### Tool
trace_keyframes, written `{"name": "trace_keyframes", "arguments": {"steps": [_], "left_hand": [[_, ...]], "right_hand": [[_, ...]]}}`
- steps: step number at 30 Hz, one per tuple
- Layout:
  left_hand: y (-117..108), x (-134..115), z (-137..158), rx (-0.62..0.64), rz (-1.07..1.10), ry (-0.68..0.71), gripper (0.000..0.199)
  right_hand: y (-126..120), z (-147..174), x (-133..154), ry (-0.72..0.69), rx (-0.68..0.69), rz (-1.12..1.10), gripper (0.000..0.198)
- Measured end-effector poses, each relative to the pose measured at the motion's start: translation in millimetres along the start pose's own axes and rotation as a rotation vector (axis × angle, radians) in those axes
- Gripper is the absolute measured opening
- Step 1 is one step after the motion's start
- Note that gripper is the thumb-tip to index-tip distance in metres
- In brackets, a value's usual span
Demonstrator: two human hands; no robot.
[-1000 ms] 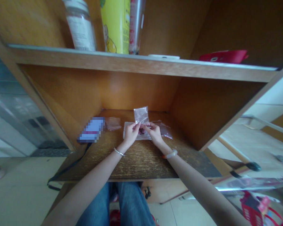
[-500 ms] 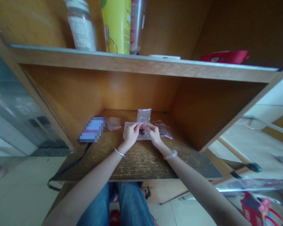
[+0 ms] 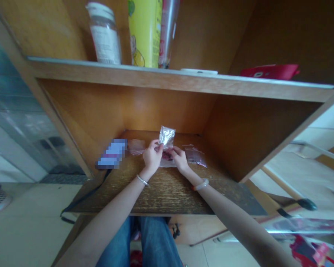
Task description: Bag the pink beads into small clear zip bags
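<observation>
Between my two hands a small clear plastic bag (image 3: 167, 136) stands up, glinting in the light. My left hand (image 3: 152, 155) pinches its lower left edge. At the bag's lower right, the fingers of my right hand (image 3: 180, 158) are closed on it too. Beneath them on the desk lies a pale sheet or tray (image 3: 167, 164) with small dark reddish pieces (image 3: 167, 155), partly hidden by my hands. To the right are several clear bags (image 3: 195, 155), some with contents too small to make out. On the left lies a flat stack of clear bags (image 3: 136, 146).
A phone (image 3: 112, 154) with a dark strap (image 3: 101, 185) lies at the desk's left. The shelf (image 3: 167, 78) above holds a white-capped bottle (image 3: 105, 35), a yellow container (image 3: 145, 33), a clear tube (image 3: 168, 35) and a red item (image 3: 269, 72). Cabinet walls enclose both sides.
The small bag has tilted and now catches the light, with my hands shifted slightly on it. The whole view has moved a little, so the shelf things appear lower and further right.
</observation>
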State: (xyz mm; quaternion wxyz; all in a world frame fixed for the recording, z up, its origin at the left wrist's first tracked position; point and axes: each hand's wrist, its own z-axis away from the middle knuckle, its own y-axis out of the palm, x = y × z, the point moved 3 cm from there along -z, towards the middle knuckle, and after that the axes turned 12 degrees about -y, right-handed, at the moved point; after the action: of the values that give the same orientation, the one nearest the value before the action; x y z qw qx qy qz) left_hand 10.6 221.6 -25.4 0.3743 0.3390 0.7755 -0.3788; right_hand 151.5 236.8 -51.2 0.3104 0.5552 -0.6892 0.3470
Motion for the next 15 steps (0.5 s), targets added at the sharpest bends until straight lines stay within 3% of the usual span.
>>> {"name": "trace_keyframes", "arguments": {"steps": [5, 8, 11, 15], "left_hand": [[-12.2, 2.6, -10.5, -0.173, -0.124, -0.060, 0.029], [-20.7, 9.8, -19.9, -0.268, -0.204, -0.139, 0.033], [-30.0, 22.3, -30.7, -0.306, -0.286, -0.276, 0.036], [-37.8, 37.1, -40.4, -0.234, -0.455, -0.374, 0.039]], "right_hand": [[14.8, -18.1, 1.6, -0.056, -0.036, 0.040, 0.025], [33.3, -31.1, 5.1, -0.075, 0.027, 0.101, 0.023], [55.7, -40.9, 10.3, -0.140, 0.183, 0.247, 0.024], [84.1, -46.7, 12.9, -0.223, 0.490, 0.420, 0.033]]}}
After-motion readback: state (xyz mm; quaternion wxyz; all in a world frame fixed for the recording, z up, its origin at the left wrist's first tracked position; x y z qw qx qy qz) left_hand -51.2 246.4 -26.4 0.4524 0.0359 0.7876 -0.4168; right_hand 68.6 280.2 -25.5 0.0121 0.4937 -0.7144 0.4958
